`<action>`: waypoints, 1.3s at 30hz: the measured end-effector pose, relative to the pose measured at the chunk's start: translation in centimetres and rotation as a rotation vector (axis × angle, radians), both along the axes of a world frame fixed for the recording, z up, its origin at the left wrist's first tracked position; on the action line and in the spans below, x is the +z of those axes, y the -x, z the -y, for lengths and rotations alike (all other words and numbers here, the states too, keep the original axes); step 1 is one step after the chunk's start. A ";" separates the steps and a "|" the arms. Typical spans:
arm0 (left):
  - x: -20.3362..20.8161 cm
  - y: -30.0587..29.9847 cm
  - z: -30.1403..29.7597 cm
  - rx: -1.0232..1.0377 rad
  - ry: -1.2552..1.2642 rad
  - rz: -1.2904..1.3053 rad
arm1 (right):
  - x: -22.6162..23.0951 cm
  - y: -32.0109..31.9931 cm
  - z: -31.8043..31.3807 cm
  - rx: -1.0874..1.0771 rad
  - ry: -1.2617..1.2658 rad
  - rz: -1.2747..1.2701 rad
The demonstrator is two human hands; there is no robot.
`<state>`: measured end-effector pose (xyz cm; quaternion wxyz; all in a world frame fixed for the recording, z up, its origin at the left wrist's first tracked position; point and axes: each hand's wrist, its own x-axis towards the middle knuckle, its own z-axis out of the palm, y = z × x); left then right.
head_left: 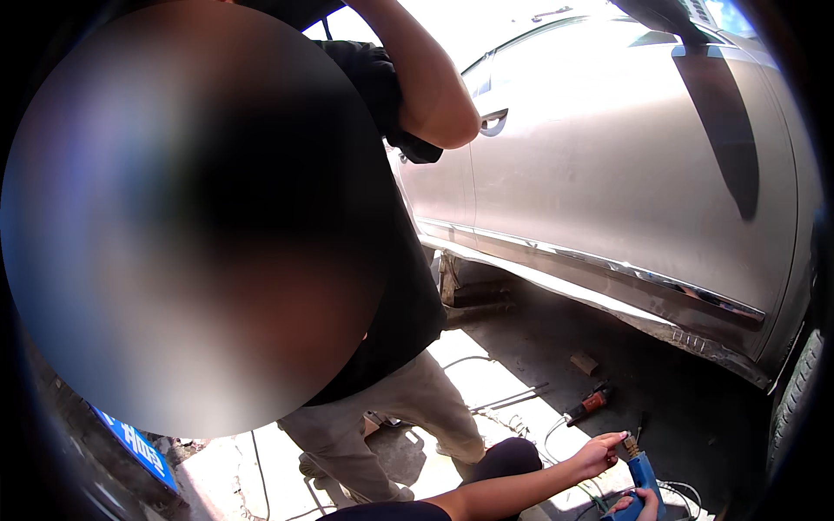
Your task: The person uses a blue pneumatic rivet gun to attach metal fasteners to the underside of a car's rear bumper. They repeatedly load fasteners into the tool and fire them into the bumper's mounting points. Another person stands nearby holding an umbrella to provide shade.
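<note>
Blue handheld tool (643, 478), low at the frame's right edge above the concrete ground (521, 365), long axis running up-left toward its brass-coloured tip (632, 448). Left hand (599, 451) at that tip, fingers pinched around it, forearm reaching in from the lower left. Right hand (641, 502) wrapped on the blue body below, nearer the grip end. Beside them a red-handled tool (589, 404), beneath the car's sill (608, 304).

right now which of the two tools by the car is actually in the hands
The blue gun-shaped tool at the bottom: the left hand touches its brass tip, the right hand grips its body. The red-and-black tool lies untouched on the ground.
</note>
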<state>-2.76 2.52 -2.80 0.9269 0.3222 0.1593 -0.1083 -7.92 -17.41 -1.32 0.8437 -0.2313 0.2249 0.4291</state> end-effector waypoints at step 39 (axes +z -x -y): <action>6.1 -8.9 11.8 -0.163 0.039 0.275 | 4.5 -1.0 5.3 -0.589 0.201 0.407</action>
